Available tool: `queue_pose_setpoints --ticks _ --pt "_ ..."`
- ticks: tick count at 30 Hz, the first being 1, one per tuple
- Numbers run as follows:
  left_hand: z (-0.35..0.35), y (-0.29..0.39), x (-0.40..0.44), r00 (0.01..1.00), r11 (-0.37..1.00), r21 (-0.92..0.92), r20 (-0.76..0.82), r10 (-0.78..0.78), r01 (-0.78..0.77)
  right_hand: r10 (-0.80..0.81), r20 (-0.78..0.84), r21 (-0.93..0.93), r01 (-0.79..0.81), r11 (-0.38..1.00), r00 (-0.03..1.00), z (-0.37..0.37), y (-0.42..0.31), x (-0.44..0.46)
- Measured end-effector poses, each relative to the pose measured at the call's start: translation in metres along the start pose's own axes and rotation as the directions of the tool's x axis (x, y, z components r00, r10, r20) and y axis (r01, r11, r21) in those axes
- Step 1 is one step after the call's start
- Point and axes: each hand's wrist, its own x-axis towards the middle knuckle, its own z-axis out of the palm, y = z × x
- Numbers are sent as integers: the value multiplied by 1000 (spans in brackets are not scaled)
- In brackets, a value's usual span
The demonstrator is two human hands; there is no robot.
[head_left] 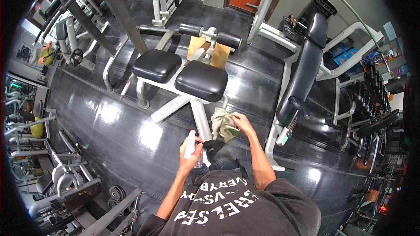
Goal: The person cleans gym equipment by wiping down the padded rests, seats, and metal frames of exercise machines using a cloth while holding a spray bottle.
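My left hand is wrapped round a spray bottle with a white and pink head, in front of my body. Its clear lower part shows below my fingers. A crumpled greenish-beige cloth hangs from my right hand, which pinches it at one side. Just beyond both hands stands a white-framed exercise machine with two black padded seats, a near seat and a left seat. The cloth is beside the machine's slanted white leg; whether they touch I cannot tell.
A black padded bench on a white frame stands to my right. Farther right is a rack of dumbbells. Weight plates and more machines line the left. Behind the seats are black foam rollers. The dark floor is shiny.
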Motion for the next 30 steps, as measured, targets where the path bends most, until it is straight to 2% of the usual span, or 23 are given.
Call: queue_pose_setpoints --ticks 1,2,3,5,7,9,11,13,14,15,16,17,18,21,22,26,30 --pt "0 2 1 1000 1000 10 0 -7 7 -38 -19 -494 24 869 999 4 -21 -6" --pt "0 3 3 1000 1000 20 0 -13 13 -81 -17 -859 27 510 997 8 -33 -9" --pt "0 2 3 1000 1000 23 3 -14 14 -81 -19 -858 26 514 997 9 -33 -7" --pt "-1 -1 4 999 997 75 40 21 -24 -227 57 -885 154 439 972 14 -33 -3" --pt "0 2 4 999 998 64 33 18 -20 -238 72 -898 167 407 969 29 -44 -4" --pt "2 3 5 1000 999 50 26 15 -16 -374 26 -789 249 562 927 39 -43 4" --pt "2 2 4 999 999 45 30 15 -16 -397 35 -780 273 563 917 47 -28 18" --pt "3 0 3 1000 1000 24 3 -6 6 -555 -116 -792 260 552 824 57 4 31" --pt "3 -1 3 999 1000 1 -21 -27 27 -509 -141 -811 196 551 849 62 16 33" --pt "3 -1 2 999 1000 2 -21 -26 26 -375 -238 -842 2 539 896 75 16 27" --pt "2 -1 2 999 999 16 -25 -31 32 -351 -318 -810 -60 583 881 88 18 21" --pt "2 -1 2 999 999 29 -30 -36 37 -323 -396 -771 -121 625 860 100 18 16" --pt "2 -1 3 999 999 30 -30 -36 37 -373 -419 -714 -46 699 828 105 22 15" --pt "1 -3 2 999 999 39 -36 -17 18 -351 -353 -680 20 733 867 87 24 25" --pt "0 -3 2 999 999 47 -26 -24 25 -479 -307 -729 121 674 822 80 25 26" --pt "-2 -2 5 999 998 46 -21 -34 35 -455 -158 -795 160 585 877 57 -13 3" --pt "0 -2 9 999 998 52 -43 32 -29 -639 -167 -825 248 507 751 43 -58 -21"
